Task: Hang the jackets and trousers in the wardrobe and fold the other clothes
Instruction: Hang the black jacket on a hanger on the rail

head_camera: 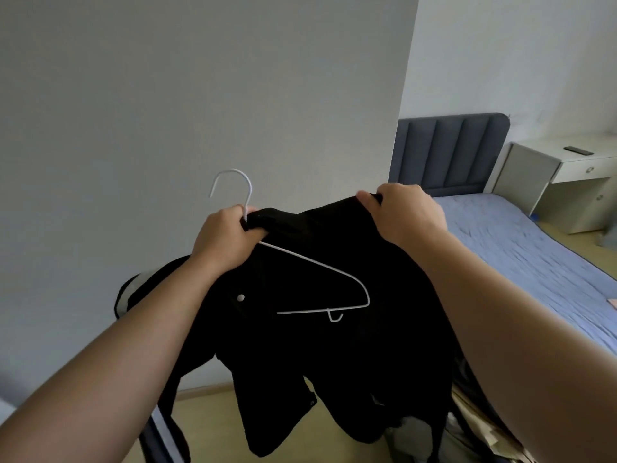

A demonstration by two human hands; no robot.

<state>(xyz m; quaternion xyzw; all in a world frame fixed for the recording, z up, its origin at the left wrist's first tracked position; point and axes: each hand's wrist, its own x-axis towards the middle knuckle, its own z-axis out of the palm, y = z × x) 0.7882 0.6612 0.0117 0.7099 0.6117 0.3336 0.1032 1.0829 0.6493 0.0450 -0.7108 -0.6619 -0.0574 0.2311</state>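
- Step: fitting jacket (317, 362) onto hanger (314, 262), held up mid-frame.
- Left hand (223, 238) grips hanger neck plus collar; right hand (400, 212) grips jacket's top edge.
- Next, likely: hanger arm goes inside the shoulder.

no text, label, brand, number or sign can be read anywhere in view, neither on the black jacket (300, 362) nor on the white hanger (314, 265).
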